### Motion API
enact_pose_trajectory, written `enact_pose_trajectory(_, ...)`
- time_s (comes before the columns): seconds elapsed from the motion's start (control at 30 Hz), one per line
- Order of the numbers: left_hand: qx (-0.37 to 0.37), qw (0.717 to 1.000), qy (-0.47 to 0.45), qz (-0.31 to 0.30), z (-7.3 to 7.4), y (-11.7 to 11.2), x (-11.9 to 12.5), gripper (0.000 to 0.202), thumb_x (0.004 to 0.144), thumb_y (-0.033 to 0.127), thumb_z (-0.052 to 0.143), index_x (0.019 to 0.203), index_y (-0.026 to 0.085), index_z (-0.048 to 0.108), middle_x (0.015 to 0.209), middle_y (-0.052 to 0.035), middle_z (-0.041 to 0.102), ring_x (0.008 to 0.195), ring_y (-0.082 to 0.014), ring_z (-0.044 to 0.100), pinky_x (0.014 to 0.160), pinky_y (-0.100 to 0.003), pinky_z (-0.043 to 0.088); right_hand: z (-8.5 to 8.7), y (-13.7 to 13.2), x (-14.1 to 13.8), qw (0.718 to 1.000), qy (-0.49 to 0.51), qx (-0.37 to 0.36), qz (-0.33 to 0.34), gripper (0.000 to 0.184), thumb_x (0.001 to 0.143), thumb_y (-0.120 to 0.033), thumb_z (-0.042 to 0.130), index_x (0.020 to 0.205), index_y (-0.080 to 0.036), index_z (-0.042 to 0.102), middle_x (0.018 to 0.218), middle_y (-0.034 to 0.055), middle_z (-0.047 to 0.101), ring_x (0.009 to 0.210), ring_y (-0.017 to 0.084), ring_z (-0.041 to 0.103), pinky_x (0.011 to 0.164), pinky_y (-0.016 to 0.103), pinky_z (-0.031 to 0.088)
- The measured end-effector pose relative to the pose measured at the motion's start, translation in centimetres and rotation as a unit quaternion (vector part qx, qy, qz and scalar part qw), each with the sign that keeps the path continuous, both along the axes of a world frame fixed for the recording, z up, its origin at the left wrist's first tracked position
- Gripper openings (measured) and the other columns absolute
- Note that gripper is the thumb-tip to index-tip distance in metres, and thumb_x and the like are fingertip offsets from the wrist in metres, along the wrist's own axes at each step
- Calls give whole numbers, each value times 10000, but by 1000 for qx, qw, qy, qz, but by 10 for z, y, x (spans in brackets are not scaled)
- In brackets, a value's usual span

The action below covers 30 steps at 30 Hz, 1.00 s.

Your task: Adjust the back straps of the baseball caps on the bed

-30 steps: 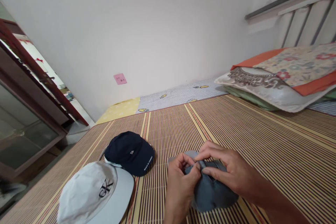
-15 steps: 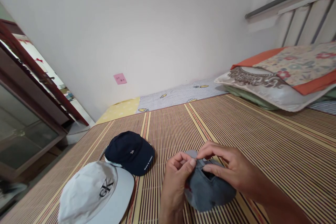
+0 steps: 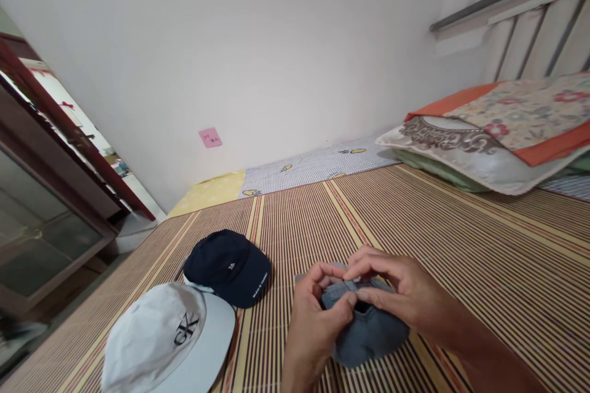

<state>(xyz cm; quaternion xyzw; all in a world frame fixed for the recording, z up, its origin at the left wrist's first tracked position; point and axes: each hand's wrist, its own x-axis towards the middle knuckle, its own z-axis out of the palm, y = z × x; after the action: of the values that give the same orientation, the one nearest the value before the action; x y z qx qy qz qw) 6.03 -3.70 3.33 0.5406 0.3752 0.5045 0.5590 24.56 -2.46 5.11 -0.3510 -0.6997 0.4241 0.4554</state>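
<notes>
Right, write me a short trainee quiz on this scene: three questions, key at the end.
1. Which item are the left hand and right hand both touching? a) the orange-edged pillow b) the blue-grey cap c) the door

2. True or false: the white cap and the navy cap both bear lettering.

3. Fill in: the pink paper is on the ____.

Key: 1. b; 2. true; 3. wall

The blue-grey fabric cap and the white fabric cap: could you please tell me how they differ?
The left hand and right hand hold the blue-grey fabric cap; the white fabric cap lies untouched on the brown-and-tan striped mat. The white cap displays a large black monogram; the blue-grey cap shows its back strap. Both are brimmed caps.
</notes>
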Motion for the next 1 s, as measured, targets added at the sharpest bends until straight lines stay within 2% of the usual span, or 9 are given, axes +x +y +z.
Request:
enact_pose_trajectory(0.17,47,995,63,67,-2,-1,1,138,778,186,746,913,191,719,885,-40,742,814,-184,637,731,-270,465,2,-4,-2,999,-39,-18,-10,147,816,-193,620,893,-250,731,897,-8,700,825,170,612,764,318,478)
enact_pose_trajectory(0.33,81,983,145,74,4,-4,2,160,784,138,725,931,200,734,896,-43,756,858,-215,679,767,-291,501,4,-4,-4,998,-52,-14,-25,143,796,-200,586,871,-234,703,873,-3,710,813,176,621,755,320,488)
enact_pose_trajectory(0.57,84,978,163,104,5,-5,4,201,759,118,715,941,204,717,931,-48,762,887,-224,691,767,-287,512,2,-1,-4,999,-31,13,-22,92,829,-206,572,861,-235,654,856,-11,689,821,169,664,768,309,526)
enact_pose_trajectory(0.63,85,978,155,107,5,-4,3,198,753,114,693,933,196,712,912,-44,758,862,-215,685,758,-284,507,1,-2,-5,997,-49,41,-37,111,837,-173,562,875,-241,642,856,-18,690,815,161,672,760,297,529)
enact_pose_trajectory(0.7,86,978,160,103,5,-4,1,184,757,120,676,922,193,712,883,-35,751,824,-204,674,739,-281,497,-1,-3,-7,990,-84,101,-53,168,858,-132,545,917,-245,653,895,-13,704,846,159,683,783,298,531)
enact_pose_trajectory(0.8,91,970,195,111,7,-5,-1,173,775,128,654,915,203,721,868,-25,752,814,-204,669,742,-291,487,-5,-3,-9,961,-148,219,-84,222,902,-88,503,968,-234,657,960,21,708,911,188,687,823,341,532)
enact_pose_trajectory(0.87,98,962,230,113,9,-7,-1,186,787,130,645,930,214,730,894,-26,760,849,-217,678,774,-311,489,-9,-3,-10,937,-190,272,-107,216,922,-79,490,960,-219,650,954,42,702,902,218,683,812,379,532)
enact_pose_trajectory(0.93,105,952,261,118,11,-8,-2,194,799,137,646,950,223,733,923,-29,764,884,-231,686,800,-330,493,-11,-3,-11,921,-222,292,-128,200,926,-76,491,931,-211,640,913,47,701,862,238,682,787,404,528)
enact_pose_trajectory(1.0,113,947,273,127,11,-8,-2,195,808,141,651,965,224,731,944,-37,768,905,-242,694,813,-343,499,-12,-3,-13,919,-227,286,-148,201,911,-66,486,876,-212,620,847,37,694,805,235,683,750,399,520)
